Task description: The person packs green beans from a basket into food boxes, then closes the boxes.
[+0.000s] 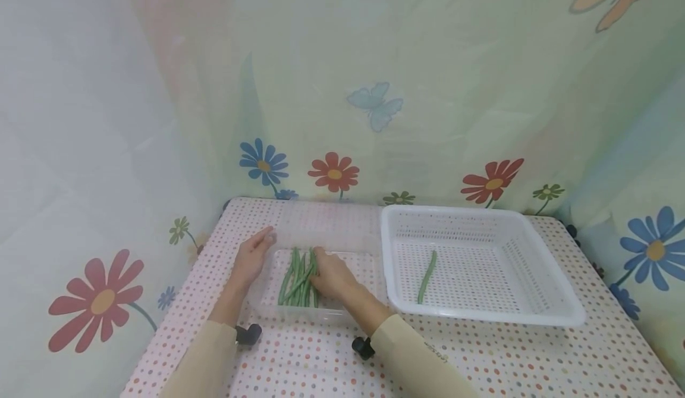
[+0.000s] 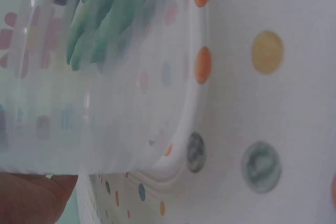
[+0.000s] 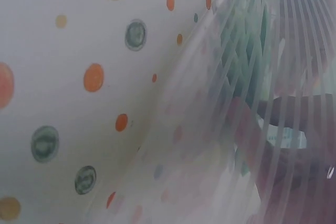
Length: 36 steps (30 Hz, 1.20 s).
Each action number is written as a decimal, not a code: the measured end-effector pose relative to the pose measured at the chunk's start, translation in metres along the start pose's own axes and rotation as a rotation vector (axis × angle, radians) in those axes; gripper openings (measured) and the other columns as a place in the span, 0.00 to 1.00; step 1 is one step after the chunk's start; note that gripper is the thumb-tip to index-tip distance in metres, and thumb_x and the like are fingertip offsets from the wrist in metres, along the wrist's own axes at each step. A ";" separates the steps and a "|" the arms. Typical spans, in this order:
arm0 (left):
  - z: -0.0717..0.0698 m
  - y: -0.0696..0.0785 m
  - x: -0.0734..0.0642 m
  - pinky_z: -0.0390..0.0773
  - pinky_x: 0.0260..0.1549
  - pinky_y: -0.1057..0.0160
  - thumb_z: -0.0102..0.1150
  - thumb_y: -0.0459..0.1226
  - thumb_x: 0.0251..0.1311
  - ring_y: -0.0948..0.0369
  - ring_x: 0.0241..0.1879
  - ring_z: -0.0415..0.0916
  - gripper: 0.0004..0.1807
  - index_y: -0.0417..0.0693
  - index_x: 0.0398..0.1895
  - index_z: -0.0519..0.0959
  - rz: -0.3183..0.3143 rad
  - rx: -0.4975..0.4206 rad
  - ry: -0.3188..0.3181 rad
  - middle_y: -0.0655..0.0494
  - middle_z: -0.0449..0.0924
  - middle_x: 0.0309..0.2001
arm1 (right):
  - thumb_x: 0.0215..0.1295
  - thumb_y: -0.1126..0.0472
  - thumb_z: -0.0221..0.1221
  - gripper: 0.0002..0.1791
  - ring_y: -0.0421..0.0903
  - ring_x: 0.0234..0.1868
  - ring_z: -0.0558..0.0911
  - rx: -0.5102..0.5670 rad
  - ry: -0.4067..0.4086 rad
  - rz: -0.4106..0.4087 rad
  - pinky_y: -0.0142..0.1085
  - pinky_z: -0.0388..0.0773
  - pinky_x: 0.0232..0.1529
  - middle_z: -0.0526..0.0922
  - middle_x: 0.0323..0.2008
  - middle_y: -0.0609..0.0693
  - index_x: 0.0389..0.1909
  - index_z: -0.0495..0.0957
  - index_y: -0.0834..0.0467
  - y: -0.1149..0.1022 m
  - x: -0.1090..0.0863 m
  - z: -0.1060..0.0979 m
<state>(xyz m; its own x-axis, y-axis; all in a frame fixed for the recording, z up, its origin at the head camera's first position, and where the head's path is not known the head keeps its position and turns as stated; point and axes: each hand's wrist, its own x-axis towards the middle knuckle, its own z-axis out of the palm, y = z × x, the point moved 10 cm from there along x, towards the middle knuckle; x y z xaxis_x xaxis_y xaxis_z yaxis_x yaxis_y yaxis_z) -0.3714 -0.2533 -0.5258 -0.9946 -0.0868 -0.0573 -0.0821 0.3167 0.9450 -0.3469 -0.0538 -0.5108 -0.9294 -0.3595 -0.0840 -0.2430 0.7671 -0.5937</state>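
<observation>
A clear plastic box [image 1: 342,313] with its lid [image 1: 332,216] raised at the back stands on the table. Several green beans [image 1: 295,285] lie lengthwise in its left half, one across the others. My left hand [image 1: 250,260] holds the box at its back left corner; in the left wrist view part of that hand [image 2: 34,198] shows beyond the box wall. Reaching inside, my right hand [image 1: 334,276] has thumb and fingers bent at the right side of the beans. Through the ribbed wall, the right wrist view shows this hand [image 3: 294,166] blurred, close against the beans [image 3: 244,45].
To the right of the box stands a white plastic basket [image 1: 484,315] with a single green bean [image 1: 427,277] in it. A dotted cloth [image 1: 299,368] covers the table. Printed curtains [image 1: 439,130] hang behind and at both sides.
</observation>
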 end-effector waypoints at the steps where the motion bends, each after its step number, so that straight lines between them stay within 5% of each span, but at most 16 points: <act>1: 0.000 0.000 0.000 0.52 0.82 0.42 0.45 0.54 0.80 0.52 0.82 0.55 0.28 0.62 0.78 0.66 -0.001 0.000 0.000 0.56 0.66 0.79 | 0.71 0.62 0.63 0.38 0.41 0.29 0.83 0.006 -0.007 0.001 0.33 0.83 0.32 0.87 0.48 0.61 0.77 0.60 0.62 0.000 0.000 0.001; 18: -0.001 0.000 0.001 0.50 0.82 0.42 0.46 0.55 0.79 0.52 0.82 0.54 0.29 0.61 0.78 0.66 -0.019 0.003 0.018 0.57 0.63 0.80 | 0.71 0.61 0.64 0.41 0.40 0.25 0.82 0.056 -0.027 -0.003 0.33 0.83 0.29 0.87 0.42 0.57 0.79 0.57 0.62 0.002 -0.003 0.003; 28: 0.004 -0.002 0.004 0.53 0.81 0.43 0.46 0.54 0.80 0.52 0.81 0.56 0.27 0.61 0.77 0.68 -0.002 0.013 0.010 0.56 0.66 0.79 | 0.72 0.57 0.63 0.38 0.41 0.17 0.78 -0.103 0.016 -0.113 0.34 0.79 0.19 0.82 0.26 0.49 0.77 0.60 0.63 -0.015 -0.015 -0.014; 33: 0.002 -0.001 0.004 0.54 0.81 0.43 0.46 0.54 0.80 0.52 0.81 0.57 0.27 0.63 0.77 0.68 -0.006 0.018 0.021 0.57 0.67 0.78 | 0.73 0.53 0.62 0.33 0.47 0.34 0.88 -0.281 0.077 -0.253 0.39 0.88 0.38 0.90 0.42 0.54 0.74 0.67 0.61 -0.044 -0.030 -0.034; 36: 0.000 -0.003 0.003 0.53 0.81 0.42 0.47 0.55 0.79 0.52 0.81 0.56 0.27 0.64 0.77 0.68 -0.020 0.023 0.027 0.57 0.66 0.79 | 0.74 0.51 0.62 0.32 0.50 0.46 0.89 -0.284 0.075 -0.292 0.44 0.89 0.49 0.89 0.52 0.56 0.72 0.68 0.60 -0.054 -0.036 -0.046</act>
<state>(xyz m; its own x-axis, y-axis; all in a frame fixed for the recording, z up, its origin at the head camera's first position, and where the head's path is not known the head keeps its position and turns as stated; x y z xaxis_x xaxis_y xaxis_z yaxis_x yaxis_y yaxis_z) -0.3740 -0.2548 -0.5283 -0.9907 -0.1184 -0.0675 -0.1039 0.3360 0.9361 -0.3132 -0.0578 -0.4388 -0.8252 -0.5519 0.1200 -0.5566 0.7586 -0.3386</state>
